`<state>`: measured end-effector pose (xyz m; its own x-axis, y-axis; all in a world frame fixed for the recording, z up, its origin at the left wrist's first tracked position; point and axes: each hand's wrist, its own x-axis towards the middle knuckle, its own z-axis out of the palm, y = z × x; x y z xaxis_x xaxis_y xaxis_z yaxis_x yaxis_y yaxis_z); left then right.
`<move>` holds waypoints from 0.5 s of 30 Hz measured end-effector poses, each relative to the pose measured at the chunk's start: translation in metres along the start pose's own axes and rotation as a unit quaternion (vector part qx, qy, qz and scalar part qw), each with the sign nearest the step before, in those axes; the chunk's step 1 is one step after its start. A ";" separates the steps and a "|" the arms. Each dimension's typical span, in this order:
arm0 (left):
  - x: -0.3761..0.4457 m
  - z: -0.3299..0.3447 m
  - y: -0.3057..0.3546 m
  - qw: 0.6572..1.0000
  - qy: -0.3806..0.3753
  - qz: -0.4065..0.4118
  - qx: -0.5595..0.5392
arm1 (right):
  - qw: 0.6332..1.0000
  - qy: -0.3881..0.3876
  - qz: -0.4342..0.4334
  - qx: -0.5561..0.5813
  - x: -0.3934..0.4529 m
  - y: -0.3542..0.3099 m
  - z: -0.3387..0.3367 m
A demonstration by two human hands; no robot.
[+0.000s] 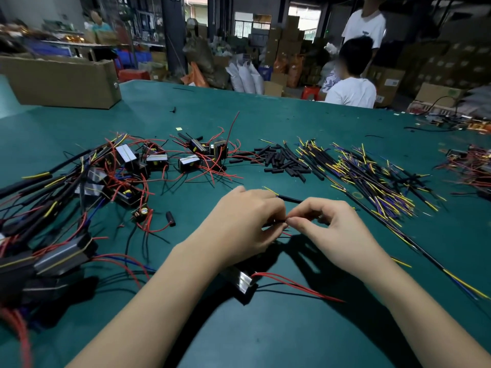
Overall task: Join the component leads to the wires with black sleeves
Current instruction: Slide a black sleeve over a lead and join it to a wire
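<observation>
Wire in a black sleeve runs up and away from the pinch where both hands meet over the green table. Left hand and right hand each curl fingertips tight on the joint, though the lead ends themselves are too small to make out. Below the wrists lies the component, its red leads trailing right. Twisting should go best with both pinches close together, keeping the sleeve clear. Spare sleeves and wires lie beyond.
</observation>
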<state>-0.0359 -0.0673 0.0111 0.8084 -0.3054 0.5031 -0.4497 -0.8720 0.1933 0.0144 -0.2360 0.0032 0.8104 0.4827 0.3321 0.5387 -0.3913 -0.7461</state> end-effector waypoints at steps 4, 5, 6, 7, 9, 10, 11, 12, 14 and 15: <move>0.001 0.002 0.002 1.000 0.005 -0.001 0.008 | 1.000 -0.010 -0.015 0.008 0.000 0.003 -0.005; 0.001 0.002 0.002 1.000 0.006 -0.003 0.004 | 1.000 -0.008 -0.020 0.006 0.000 0.004 -0.005; 0.000 0.002 0.002 1.000 0.007 -0.005 -0.001 | 1.000 -0.005 -0.026 0.002 0.000 0.005 -0.005; 0.000 0.002 0.002 1.000 0.009 -0.009 -0.004 | 0.999 0.000 -0.035 -0.004 0.000 0.006 -0.005; -0.001 0.004 0.001 0.999 0.017 -0.023 -0.014 | 0.997 0.016 -0.068 -0.022 -0.001 0.005 -0.004; -0.001 0.004 0.002 0.999 0.020 -0.037 -0.026 | 0.995 0.026 -0.092 -0.036 -0.001 0.004 -0.004; -0.001 0.005 0.002 0.997 0.018 -0.056 -0.045 | 0.991 0.036 -0.119 -0.053 -0.002 0.004 -0.004; -0.001 0.005 0.001 0.994 0.012 -0.080 -0.074 | 0.986 0.044 -0.145 -0.072 -0.002 0.003 -0.004; 0.000 0.006 -0.001 0.978 -0.012 -0.132 -0.161 | 0.970 0.057 -0.194 -0.135 -0.002 0.004 -0.004; 0.001 0.006 -0.002 0.963 -0.029 -0.155 -0.216 | 0.956 0.065 -0.220 -0.181 -0.002 0.004 -0.003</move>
<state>-0.0318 -0.0683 0.0065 0.9438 -0.0869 0.3188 -0.2884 -0.6878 0.6662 0.0156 -0.2408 0.0019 0.4968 0.5699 0.6545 0.8590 -0.4301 -0.2776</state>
